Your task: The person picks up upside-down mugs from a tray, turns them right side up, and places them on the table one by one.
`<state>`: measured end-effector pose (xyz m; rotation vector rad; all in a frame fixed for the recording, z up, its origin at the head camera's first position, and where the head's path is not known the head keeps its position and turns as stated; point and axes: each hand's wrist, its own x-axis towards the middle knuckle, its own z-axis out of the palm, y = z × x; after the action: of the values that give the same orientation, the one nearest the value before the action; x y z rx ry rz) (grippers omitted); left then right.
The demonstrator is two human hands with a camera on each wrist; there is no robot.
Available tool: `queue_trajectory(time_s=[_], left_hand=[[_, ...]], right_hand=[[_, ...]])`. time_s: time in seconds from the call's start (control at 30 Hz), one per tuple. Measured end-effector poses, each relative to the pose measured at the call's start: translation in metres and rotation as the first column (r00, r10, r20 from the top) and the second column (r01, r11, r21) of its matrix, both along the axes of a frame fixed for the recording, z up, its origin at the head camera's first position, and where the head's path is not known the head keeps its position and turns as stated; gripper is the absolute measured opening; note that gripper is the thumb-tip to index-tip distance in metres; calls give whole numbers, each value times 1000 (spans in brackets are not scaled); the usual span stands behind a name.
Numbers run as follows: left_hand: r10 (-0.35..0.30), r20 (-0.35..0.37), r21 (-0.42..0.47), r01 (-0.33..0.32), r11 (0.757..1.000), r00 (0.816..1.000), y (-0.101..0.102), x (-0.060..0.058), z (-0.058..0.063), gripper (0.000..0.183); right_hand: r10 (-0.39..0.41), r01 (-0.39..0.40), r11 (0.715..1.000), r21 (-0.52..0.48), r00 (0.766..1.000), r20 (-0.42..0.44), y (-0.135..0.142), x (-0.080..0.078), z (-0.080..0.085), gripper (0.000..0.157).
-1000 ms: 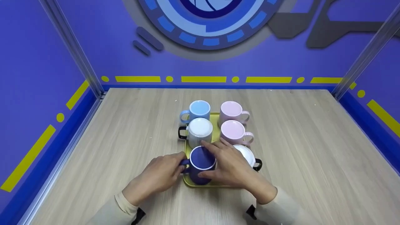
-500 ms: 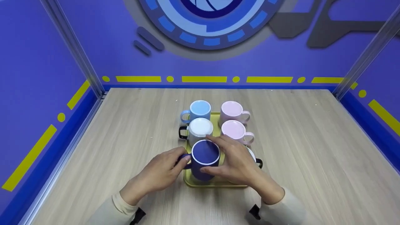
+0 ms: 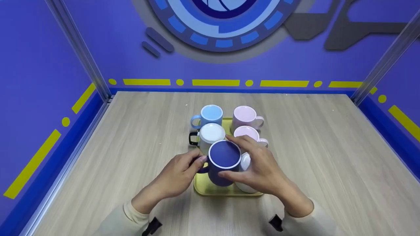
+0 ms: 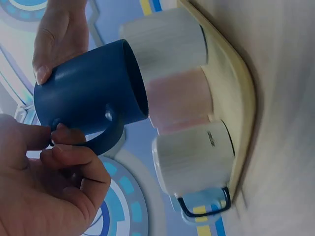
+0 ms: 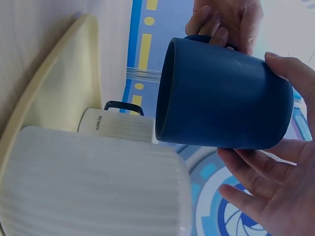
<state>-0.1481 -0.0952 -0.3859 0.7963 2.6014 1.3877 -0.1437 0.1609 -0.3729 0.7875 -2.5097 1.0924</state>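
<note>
A navy blue mug (image 3: 221, 175) hangs above the front of a yellow tray (image 3: 210, 188), its white-ringed base up and its mouth facing down. My left hand (image 3: 177, 172) pinches the mug's handle (image 4: 109, 137), thumb against curled fingers. From the other side, my right hand (image 3: 264, 165) holds the mug's body between thumb and fingers near the base. In the right wrist view, the mug (image 5: 226, 93) lies between this thumb and the fingertips. Behind it on the tray stands a white mug with a black handle (image 3: 210, 132).
Another white mug (image 3: 246, 186) at the tray's front right is partly hidden by my right hand. A light blue mug (image 3: 211, 113) stands back left. Two pink mugs (image 3: 244, 114) line the right side. Blue panels (image 3: 216, 70) wall the wooden table (image 3: 311, 147).
Both hands have raised the navy mug off the tray and carried it slightly right and away from me. The mugs on the tray stay in place.
</note>
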Motion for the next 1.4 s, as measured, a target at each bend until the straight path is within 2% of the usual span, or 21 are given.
queue_trajectory(time_s=[0.13, 0.27, 0.43, 0.53, 0.83, 1.17, 1.4], left_hand=[[-11, 4, 24, 11, 1000, 1000, 8, 1, 4, 30], [-13, 1, 38, 13, 999, 1000, 15, 3, 8, 28], [-22, 8, 66, 22, 998, 1000, 19, 5, 11, 26], [-26, 1, 81, 26, 996, 1000, 21, 4, 13, 25], [-23, -42, 64, 25, 998, 999, 30, 4, 16, 31], [-26, -48, 77, 29, 997, 999, 35, 4, 15, 32], [-25, -43, 74, 28, 997, 999, 36, 4, 13, 33]], right_hand=[[30, -26, 996, -82, 999, 43, 8, 0, 3, 85], [59, -40, 988, -147, 990, 131, 16, 2, 6, 84], [104, -56, 982, -182, 959, 263, 27, 3, 4, 85], [128, -68, 977, -200, 944, 305, 33, 3, 1, 82], [167, -97, 970, -225, 933, 318, 44, 7, -6, 85], [149, -85, 972, -220, 945, 290, 45, 10, -11, 86], [135, -85, 974, -211, 963, 234, 45, 8, -13, 84]])
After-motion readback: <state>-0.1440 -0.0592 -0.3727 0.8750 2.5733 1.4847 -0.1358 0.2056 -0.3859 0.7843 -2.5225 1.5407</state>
